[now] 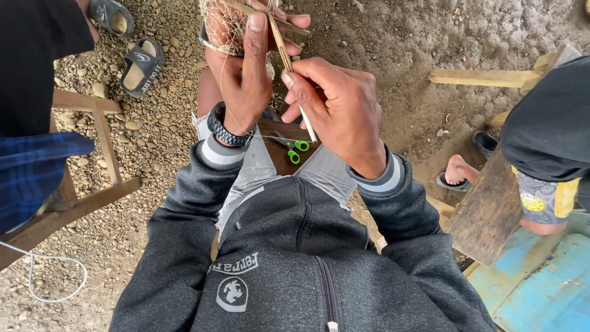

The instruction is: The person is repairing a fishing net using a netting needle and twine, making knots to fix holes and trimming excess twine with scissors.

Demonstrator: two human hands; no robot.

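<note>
My left hand (246, 67) grips a bunch of pale netting (222, 27) and presses a flat wooden gauge stick (289, 24) against it with the thumb. My right hand (341, 107) pinches a thin netting needle (289, 61) that runs up toward the mesh, its white tip poking out below the fingers. A fine thread loops down past my left wrist, which wears a black watch (225, 130). Small green-handled scissors (294, 147) lie on a brown board (279, 157) on my lap.
A person in black shorts sits at right on a wooden bench (491, 209), one foot in a sandal (455, 178). Another person in dark and blue plaid cloth is at left by a wooden frame (92, 154). Two sandals (138, 64) lie on gravel. Blue planks (541, 283) lower right.
</note>
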